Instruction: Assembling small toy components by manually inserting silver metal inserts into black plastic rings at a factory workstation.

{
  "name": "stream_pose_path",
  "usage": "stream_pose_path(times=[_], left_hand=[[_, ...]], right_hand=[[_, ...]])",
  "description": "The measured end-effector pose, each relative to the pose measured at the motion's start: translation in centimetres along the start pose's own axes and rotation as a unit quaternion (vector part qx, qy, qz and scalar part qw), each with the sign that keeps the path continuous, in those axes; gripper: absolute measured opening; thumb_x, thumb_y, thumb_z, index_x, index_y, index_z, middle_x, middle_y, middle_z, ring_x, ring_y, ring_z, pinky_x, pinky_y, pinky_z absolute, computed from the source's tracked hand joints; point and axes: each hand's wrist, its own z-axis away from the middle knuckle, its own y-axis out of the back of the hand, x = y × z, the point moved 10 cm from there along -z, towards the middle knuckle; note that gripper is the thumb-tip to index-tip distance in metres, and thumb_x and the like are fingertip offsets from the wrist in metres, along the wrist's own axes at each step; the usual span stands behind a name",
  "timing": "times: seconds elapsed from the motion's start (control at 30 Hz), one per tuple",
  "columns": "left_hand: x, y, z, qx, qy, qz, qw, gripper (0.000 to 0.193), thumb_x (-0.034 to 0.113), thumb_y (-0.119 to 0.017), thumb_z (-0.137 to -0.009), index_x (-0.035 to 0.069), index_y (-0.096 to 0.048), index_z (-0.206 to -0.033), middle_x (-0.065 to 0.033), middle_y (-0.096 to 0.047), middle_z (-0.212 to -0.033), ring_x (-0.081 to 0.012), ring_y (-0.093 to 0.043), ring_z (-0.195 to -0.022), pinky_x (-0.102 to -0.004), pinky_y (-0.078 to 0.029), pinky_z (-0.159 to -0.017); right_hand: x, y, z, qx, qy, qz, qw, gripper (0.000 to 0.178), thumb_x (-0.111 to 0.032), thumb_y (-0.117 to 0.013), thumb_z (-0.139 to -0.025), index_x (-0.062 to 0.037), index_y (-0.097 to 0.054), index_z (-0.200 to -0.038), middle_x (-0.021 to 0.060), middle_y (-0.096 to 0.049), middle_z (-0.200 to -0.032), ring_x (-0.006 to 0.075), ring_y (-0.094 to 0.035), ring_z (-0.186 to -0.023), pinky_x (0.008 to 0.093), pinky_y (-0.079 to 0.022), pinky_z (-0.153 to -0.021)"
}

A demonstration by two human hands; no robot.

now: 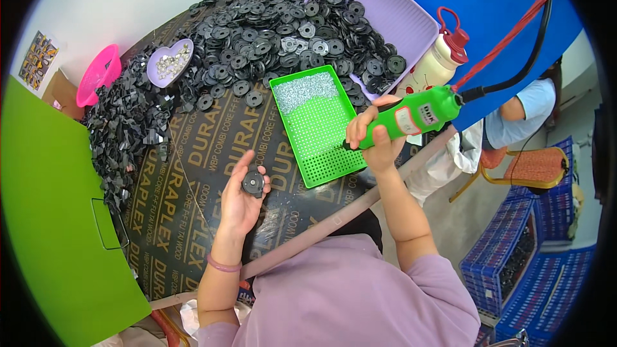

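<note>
My left hand [238,211] is turned palm up and holds a small black round disc [252,182] with a metallic spot at its middle. In my right hand [382,149] is a green electric screwdriver [411,117], gripped around its body, with its tip end pointing left over the green basket. A red cord and a black cable run from its back end to the upper right. Under the screwdriver tip, the green mesh basket [321,133] stands on the table. Many small silvery pieces, apparently screws [307,92], are heaped at its far end.
A broad pile of black discs [250,42] covers the far table, with small black pieces [125,125] at left. Around it are a purple heart-shaped dish [154,76], a pink basket [87,90], a lilac tray [392,6] and a bottle [432,64]. Another person's sleeve [536,99] shows at right.
</note>
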Motion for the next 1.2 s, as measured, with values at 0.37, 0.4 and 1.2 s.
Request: stream_pose_path(times=[0.37,0.4,1.2], left_hand=[[-2.6,-0.6,0.5,0.007,0.157,0.204,0.966,0.013,0.024,-0.050,-0.090,0.012,-0.050,-0.091,-0.0058,-0.052,-0.081,-0.0192,-0.051,-0.072,-0.0268,-0.042,-0.056],[-2.6,-0.6,0.5,0.007,0.157,0.204,0.966,0.013,0.024,-0.050,-0.090,0.012,-0.050,-0.091,-0.0058,-0.052,-0.081,-0.0192,-0.051,-0.072,-0.0268,-0.042,-0.056],[-4.4,-0.9,0.7,-0.001,0.150,0.193,0.970,0.011,0.016,-0.046,-0.084,0.016,-0.045,-0.095,-0.0026,-0.049,-0.075,-0.0182,-0.050,-0.070,-0.0286,-0.040,-0.060]], right_hand=[[1.7,-0.2,0.7,-0.009,-0.013,0.036,0.999,0.046,-0.032,-0.061,-0.086,-0.0036,-0.035,-0.111,0.0056,-0.048,-0.060,0.0148,-0.047,-0.043,0.0277,-0.040,-0.043],[1.8,-0.2,0.7,-0.011,-0.014,0.040,0.999,0.046,-0.032,-0.061,-0.086,-0.0035,-0.035,-0.111,0.0057,-0.048,-0.060,0.0149,-0.047,-0.043,0.0277,-0.040,-0.043],[-1.2,-10.3,2.6,-0.033,-0.026,-0.184,0.982,0.049,-0.041,-0.058,-0.087,-0.0076,-0.031,-0.110,0.0048,-0.048,-0.062,0.0167,-0.049,-0.046,0.0313,-0.043,-0.045]])
